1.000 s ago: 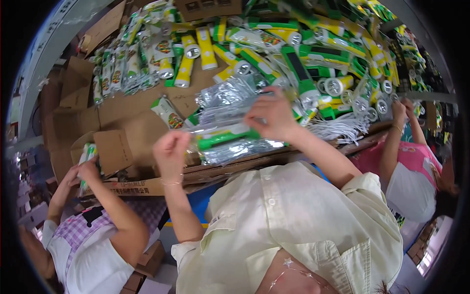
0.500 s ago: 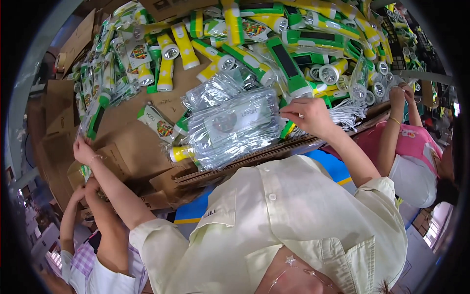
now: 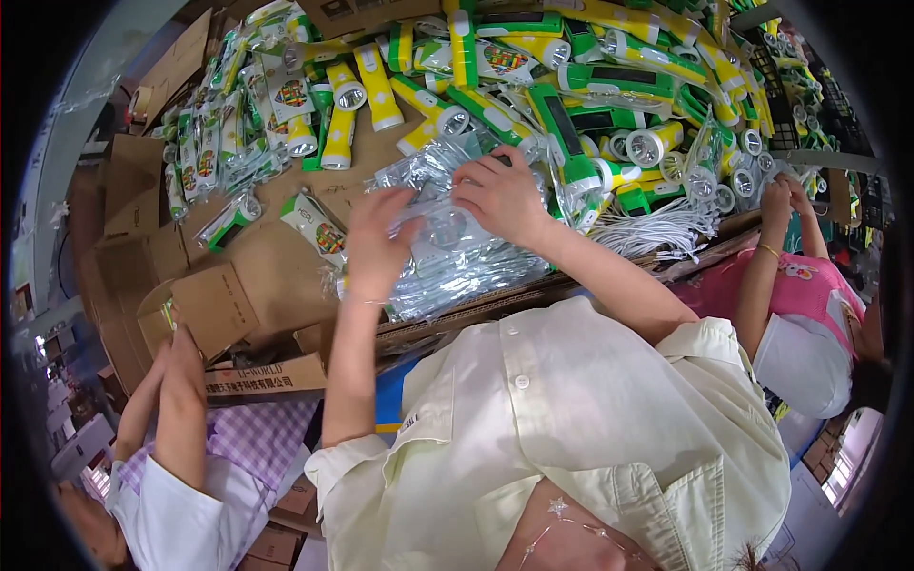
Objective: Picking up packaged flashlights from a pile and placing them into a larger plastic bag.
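A thick stack of clear plastic bags [image 3: 466, 277] lies before me, one with a printed card showing through. My left hand [image 3: 379, 244] is over the left side of the stack, fingers bent and apart, with nothing visible in it. On the upper part of the bags is my right hand [image 3: 506, 198], its fingers spread and slightly curled; whether a fingertip pinches a bag edge is hard to see. Left of the stack lies a printed card in a clear bag [image 3: 314, 226]. Farther left, a bagged green-and-white flashlight [image 3: 228, 221] rests on the cardboard.
Yellow-and-green flashlights [image 3: 609, 95] pile up across the back and right. Bagged flashlights [image 3: 205, 147] heap at the far left. White cables [image 3: 657, 228] lie right of the stack. A co-worker's hands [image 3: 176, 357] are by a small carton [image 3: 211, 309]; another co-worker's hands [image 3: 783, 195] are at right.
My left hand has let go of the bagged flashlight at the far left and come right to the bags. My right hand has moved left onto them from their right edge.
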`<act>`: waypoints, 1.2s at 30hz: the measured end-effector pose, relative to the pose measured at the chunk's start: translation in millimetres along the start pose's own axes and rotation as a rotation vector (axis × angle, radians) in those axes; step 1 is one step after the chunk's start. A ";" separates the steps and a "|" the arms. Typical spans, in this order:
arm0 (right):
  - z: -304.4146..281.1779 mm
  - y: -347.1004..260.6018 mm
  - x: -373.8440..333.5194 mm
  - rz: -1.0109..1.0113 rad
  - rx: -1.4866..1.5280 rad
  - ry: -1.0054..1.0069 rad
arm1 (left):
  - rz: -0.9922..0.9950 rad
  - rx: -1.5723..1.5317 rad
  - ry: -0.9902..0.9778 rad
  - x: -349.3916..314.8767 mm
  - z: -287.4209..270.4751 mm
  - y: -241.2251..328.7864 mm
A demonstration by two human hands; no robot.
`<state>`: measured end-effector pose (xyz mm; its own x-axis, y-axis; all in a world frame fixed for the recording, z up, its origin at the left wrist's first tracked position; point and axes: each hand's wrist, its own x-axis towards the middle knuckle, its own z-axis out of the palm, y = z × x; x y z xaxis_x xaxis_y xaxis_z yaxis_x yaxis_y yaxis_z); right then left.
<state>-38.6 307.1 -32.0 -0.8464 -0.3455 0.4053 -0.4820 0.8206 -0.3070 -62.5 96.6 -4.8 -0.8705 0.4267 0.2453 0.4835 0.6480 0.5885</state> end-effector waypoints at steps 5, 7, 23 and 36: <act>3.1 -2.1 -14.7 0.024 0.180 0.104 | 0.055 0.074 -0.041 -8.0 31.6 23.7; -3.7 -2.0 -18.1 0.046 0.320 0.153 | 0.109 0.028 0.045 -5.0 26.0 34.4; -74.0 -7.5 -36.3 -0.126 0.206 0.031 | -0.018 0.042 -0.036 -45.3 -46.6 65.8; -87.7 -29.6 -27.6 -0.292 0.098 -0.153 | -0.235 0.120 -0.155 -42.3 -27.8 77.1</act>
<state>18.9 332.2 41.4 -0.6900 -0.6295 0.3572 -0.7222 0.6318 -0.2817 9.1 111.0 51.6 -0.9398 0.3414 -0.0131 0.2857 0.8065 0.5176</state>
